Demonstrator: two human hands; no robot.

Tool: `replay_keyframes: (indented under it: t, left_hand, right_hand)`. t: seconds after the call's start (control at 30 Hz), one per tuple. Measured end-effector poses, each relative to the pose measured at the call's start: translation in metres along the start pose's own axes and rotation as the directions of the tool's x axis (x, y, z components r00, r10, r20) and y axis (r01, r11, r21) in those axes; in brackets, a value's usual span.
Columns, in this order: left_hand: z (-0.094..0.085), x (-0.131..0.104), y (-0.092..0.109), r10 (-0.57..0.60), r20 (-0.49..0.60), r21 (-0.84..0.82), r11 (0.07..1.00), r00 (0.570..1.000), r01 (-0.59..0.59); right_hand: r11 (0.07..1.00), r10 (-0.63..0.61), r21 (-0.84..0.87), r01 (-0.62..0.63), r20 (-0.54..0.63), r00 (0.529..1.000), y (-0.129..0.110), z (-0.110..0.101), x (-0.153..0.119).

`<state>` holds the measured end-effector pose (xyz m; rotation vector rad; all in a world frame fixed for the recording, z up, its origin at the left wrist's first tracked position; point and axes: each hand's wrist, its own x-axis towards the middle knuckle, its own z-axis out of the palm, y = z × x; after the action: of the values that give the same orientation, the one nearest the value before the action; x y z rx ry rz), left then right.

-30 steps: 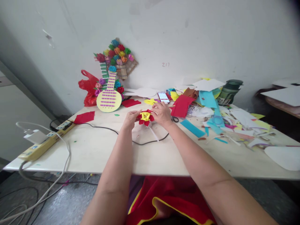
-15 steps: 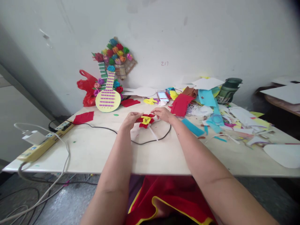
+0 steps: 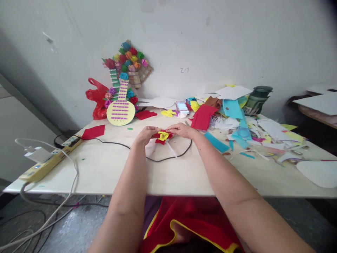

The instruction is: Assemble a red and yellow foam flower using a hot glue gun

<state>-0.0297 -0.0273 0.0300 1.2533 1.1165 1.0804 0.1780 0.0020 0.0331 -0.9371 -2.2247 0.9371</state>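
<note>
A small paper flower [image 3: 163, 136], yellow in the middle with red petals around it, is held just above the table between my two hands. My left hand [image 3: 147, 135] pinches its left side, fingers closed. From the right, my right hand [image 3: 182, 130] reaches over with its fingers closed on the flower's upper right edge. A thin grey tip pokes out behind my right hand; I cannot make out what it belongs to. Below the flower a pale narrow strip [image 3: 172, 149] slants toward a black cable [image 3: 158, 161]. Fingertips partly hide the red petals.
A yellow power strip [image 3: 50, 160] with a white charger lies at left. A paper guitar [image 3: 121, 113] leans near a red plastic bag [image 3: 97, 98]. Paper scraps, red paper [image 3: 204, 116], blue paper [image 3: 216, 142] and a dark green bottle [image 3: 258, 101] crowd the right side.
My right hand has shifted slightly left and its fingers have come over the flower's upper right edge. A grey tip now shows behind it. My left hand has hardly moved.
</note>
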Motion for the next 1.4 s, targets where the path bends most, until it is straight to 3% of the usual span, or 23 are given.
replay_keyframes:
  t: [0.23,0.6,0.77,0.97,1.1,1.2,1.3,1.4]
  left_hand:
    - [-0.002,0.000,-0.001,-0.009,0.014,-0.014,1.000,1.000,0.009]
    - [0.007,0.003,-0.001,-0.059,-0.018,-0.301,0.952,0.998,0.051]
    - [0.007,0.002,-0.003,0.059,0.079,-0.338,0.941,0.995,-0.029]
    - [0.010,0.008,-0.006,-0.036,0.009,-0.401,0.915,0.999,0.036]
    - [0.009,0.008,-0.005,-0.018,-0.025,-0.355,0.935,1.000,0.008]
    - [0.007,0.005,-0.001,-0.069,-0.052,-0.397,0.917,0.996,0.043]
    - [0.005,0.003,0.002,-0.094,-0.032,-0.373,0.925,0.995,0.076]
    - [0.002,0.002,0.000,-0.036,0.019,-0.286,0.957,0.999,0.040]
  right_hand:
    - [0.997,-0.036,-0.062,0.038,0.039,0.999,0.001,0.001,0.001]
    - [0.987,-0.063,-0.152,0.047,-0.102,0.993,0.001,0.002,0.005]
    - [0.972,-0.060,-0.234,0.021,-0.158,0.986,-0.003,0.001,0.002]
    - [0.869,-0.055,-0.495,-0.033,-0.163,0.985,-0.015,0.000,-0.002]
    - [0.782,-0.091,-0.624,-0.010,-0.129,0.987,-0.020,0.000,-0.004]
    - [0.732,-0.131,-0.681,0.024,-0.105,0.986,-0.020,-0.001,-0.005]
    - [0.709,-0.152,-0.704,0.049,-0.084,0.985,-0.019,-0.002,-0.007]
    - [0.681,-0.137,-0.732,0.034,-0.083,0.987,-0.018,-0.003,-0.008]
